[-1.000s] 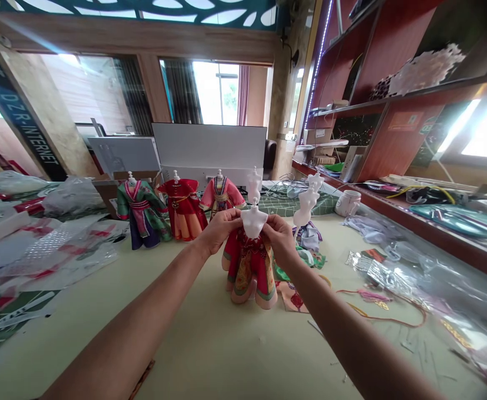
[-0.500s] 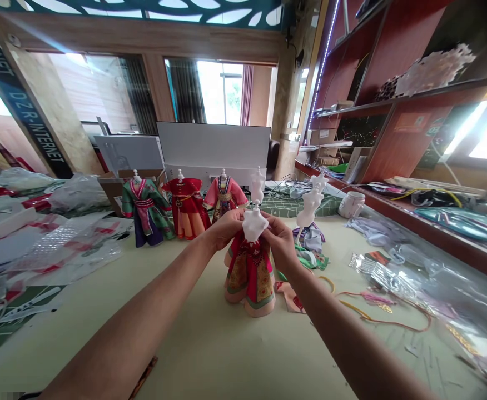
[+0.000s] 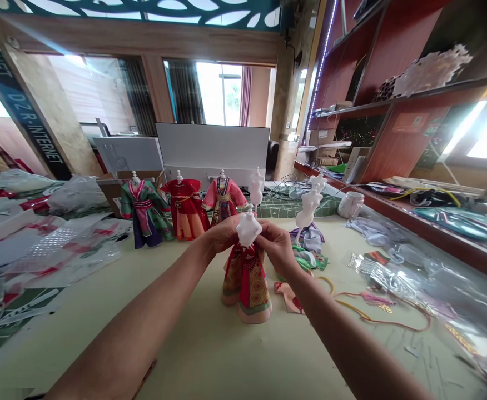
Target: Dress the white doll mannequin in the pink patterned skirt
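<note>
Both my hands pinch a white plastic doll mannequin torso (image 3: 248, 228) at table centre, my left hand (image 3: 222, 233) on one side and my right hand (image 3: 277, 247) on the other. Below them hangs a red and gold embroidered doll dress (image 3: 246, 283), its pink hem resting near the table. The hands hide part of the torso's sides. Behind them stand a green doll robe (image 3: 145, 214), a red doll dress (image 3: 185, 210) and a pink doll dress (image 3: 223, 200) on stands. Bare white mannequins (image 3: 309, 206) stand to the right.
The cream table (image 3: 210, 355) holds plastic bags at left, and fabric scraps, gold cords and clear plastic sheeting at right. A white mug (image 3: 351, 204) stands by a red wooden shelf unit (image 3: 402, 133). A white board (image 3: 212, 145) stands behind the dresses.
The torso and dress have shifted slightly left and lower, with the skirt hanging straighter. My hands have come closer together around the torso.
</note>
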The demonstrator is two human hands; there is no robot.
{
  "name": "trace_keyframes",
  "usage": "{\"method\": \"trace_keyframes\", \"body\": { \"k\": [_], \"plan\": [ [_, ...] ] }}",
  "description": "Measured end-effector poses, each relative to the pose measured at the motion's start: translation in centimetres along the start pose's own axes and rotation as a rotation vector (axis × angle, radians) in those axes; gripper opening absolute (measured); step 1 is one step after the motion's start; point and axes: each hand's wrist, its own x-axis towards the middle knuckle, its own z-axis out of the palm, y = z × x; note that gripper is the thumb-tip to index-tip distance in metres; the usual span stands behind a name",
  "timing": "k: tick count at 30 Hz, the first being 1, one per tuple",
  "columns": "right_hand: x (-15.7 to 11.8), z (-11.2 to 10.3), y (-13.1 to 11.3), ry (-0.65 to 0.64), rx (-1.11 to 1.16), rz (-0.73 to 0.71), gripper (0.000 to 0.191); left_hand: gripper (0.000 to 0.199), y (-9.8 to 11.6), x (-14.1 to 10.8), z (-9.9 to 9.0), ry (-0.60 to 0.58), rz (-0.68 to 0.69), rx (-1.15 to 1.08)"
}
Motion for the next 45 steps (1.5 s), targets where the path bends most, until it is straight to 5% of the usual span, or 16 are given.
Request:
{"method": "trace_keyframes", "body": {
  "k": [19, 23, 28, 30, 35, 45],
  "plan": [
    [-0.7, 0.6, 0.9, 0.179, 0.043, 0.047, 0.009, 0.038, -1.8, 0.5, 1.8, 0.173, 0.148, -0.060],
    [-0.9, 0.6, 1.4, 0.231, 0.028, 0.050, 0.011, 0.033, -1.8, -0.6, 2.1, 0.339, 0.248, -0.006],
    [-1.2, 0.8, 1.7, 0.279, 0.030, 0.062, 0.014, 0.036, -2.8, -4.6, 3.3, 0.716, 0.423, 0.121],
    [-1.3, 1.0, 1.7, 0.292, 0.034, 0.059, 0.014, 0.039, -3.5, -6.1, 4.3, 0.773, 0.452, 0.235],
    [-1.6, 1.2, 1.5, 0.300, 0.040, 0.047, 0.014, 0.029, -3.9, -7.2, 6.1, 0.787, 0.460, 0.647],
    [-3.3, 0.9, 0.3, 0.328, 0.007, 0.021, 0.011, 0.019, -1.1, -7.8, 4.7, 0.492, 0.352, 0.662]
  ]
}}
